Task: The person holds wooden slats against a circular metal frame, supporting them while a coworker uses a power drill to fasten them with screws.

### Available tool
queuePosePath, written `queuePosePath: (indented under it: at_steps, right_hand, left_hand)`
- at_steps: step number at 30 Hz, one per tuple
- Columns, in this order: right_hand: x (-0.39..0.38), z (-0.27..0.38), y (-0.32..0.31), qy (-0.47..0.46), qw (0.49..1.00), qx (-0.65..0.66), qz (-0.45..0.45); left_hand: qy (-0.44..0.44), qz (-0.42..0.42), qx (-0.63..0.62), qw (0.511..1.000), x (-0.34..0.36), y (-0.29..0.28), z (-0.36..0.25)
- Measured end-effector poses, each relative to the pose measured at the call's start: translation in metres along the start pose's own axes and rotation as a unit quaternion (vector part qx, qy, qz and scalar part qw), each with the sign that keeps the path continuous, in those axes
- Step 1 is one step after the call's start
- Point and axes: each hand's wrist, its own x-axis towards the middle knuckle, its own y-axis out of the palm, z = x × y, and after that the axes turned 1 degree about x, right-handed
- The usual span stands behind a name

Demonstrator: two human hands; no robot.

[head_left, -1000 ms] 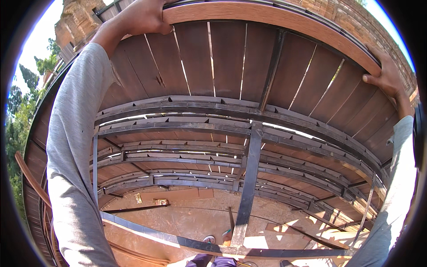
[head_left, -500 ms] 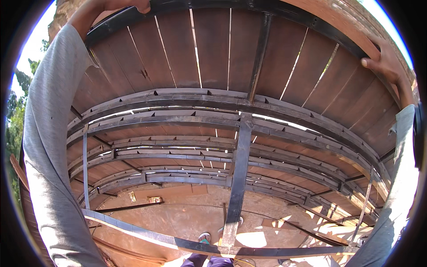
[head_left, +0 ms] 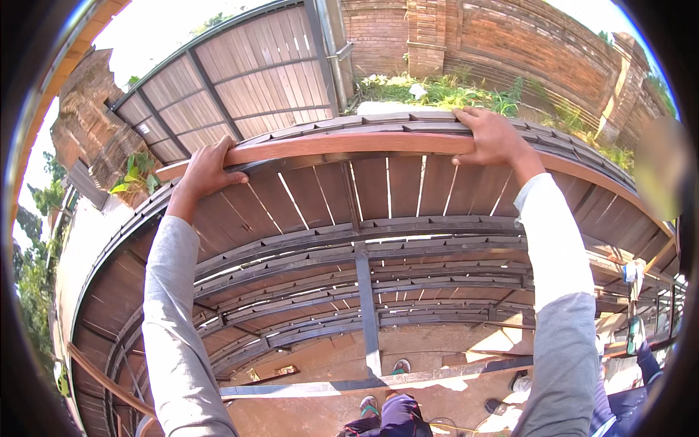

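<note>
A long reddish-brown wooden strip (head_left: 349, 143) lies bent along the top rim of a curved dark metal frame (head_left: 404, 119) clad in brown slats (head_left: 404, 186). My left hand (head_left: 209, 166) grips the strip left of centre, fingers over its top and thumb below. Right of centre, my right hand (head_left: 491, 142) holds the same strip, fingers reaching over the frame's notched edge and thumb underneath.
Curved beams (head_left: 291, 255) and a post (head_left: 368, 306) stand below over a dusty floor (head_left: 313, 393). Another person (head_left: 637, 364) is at lower right. A slatted gate (head_left: 233, 65), brick wall (head_left: 510, 36) and plants (head_left: 451, 91) lie beyond. A loose bent strip (head_left: 102, 375) sits at left.
The view has tilted up, showing the gate and wall. My right hand now sits nearer the middle of the picture. Both hands still hold the strip.
</note>
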Motion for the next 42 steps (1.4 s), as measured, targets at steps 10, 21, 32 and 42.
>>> queuePosePath:
  at_steps: [10, 21, 32, 42]
  right_hand:
    - [0.002, 0.027, -0.008, 0.109, 0.992, -0.021, 0.057]
    - [-0.008, 0.022, -0.003, 0.092, 0.993, -0.004, 0.073]
    - [-0.029, 0.025, -0.028, 0.112, 0.991, 0.015, 0.077]
    - [-0.016, 0.036, -0.016, 0.05, 0.998, 0.006, 0.037]
  left_hand:
    - [0.049, -0.066, -0.014, 0.997, 0.009, 0.013, 0.031]
    - [-0.002, -0.107, 0.078, 0.991, -0.006, 0.021, 0.008]
    - [-0.016, -0.131, 0.119, 0.984, -0.017, 0.025, -0.014]
    - [-0.057, -0.123, 0.095, 0.986, -0.057, 0.03, -0.012]
